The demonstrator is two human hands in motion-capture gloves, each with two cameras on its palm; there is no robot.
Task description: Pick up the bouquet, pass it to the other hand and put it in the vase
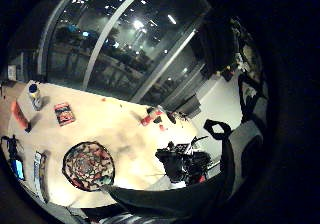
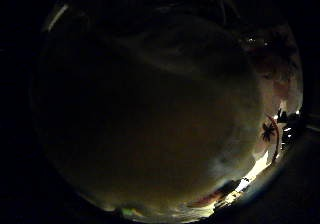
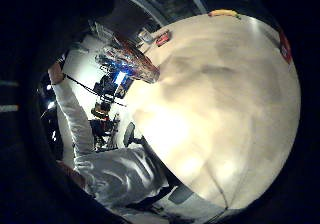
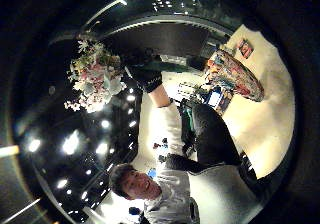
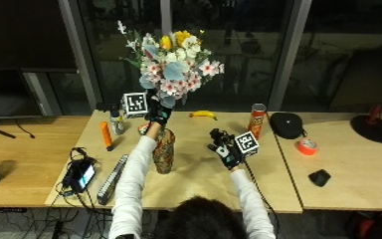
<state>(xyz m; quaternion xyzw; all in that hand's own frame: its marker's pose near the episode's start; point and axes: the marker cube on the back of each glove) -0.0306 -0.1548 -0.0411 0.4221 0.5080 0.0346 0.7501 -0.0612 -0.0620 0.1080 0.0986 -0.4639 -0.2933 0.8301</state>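
The pale wooden bench (image 5: 197,174) carries the work, and above it the big bouquet of pink, white and yellow artificial-looking flowers with pale green leaves (image 5: 173,67) is held high, well clear of the bench top. The head is wide and bushy while the stems gather into a narrow bundle, so it is likely light but top-heavy and apt to sway; the blooms look soft and easily crushed, and the stem bundle below the head is the sensible place to hold it. The left hand (image 5: 157,113) does just that, its fingers curled round the stems directly under the flowers, arm stretched upward.

Below that arm, on the bench, stands the tall, narrow vase with a multicoloured mosaic-like pattern (image 5: 164,151), upright. Its slim build suggests it could tip if the stems knock its rim, so a straight, centred drop seems wise.

The right hand (image 5: 225,149) hovers over the bench just beside the vase, holding nothing, fingers relaxed and apart, palm turned towards the bench.
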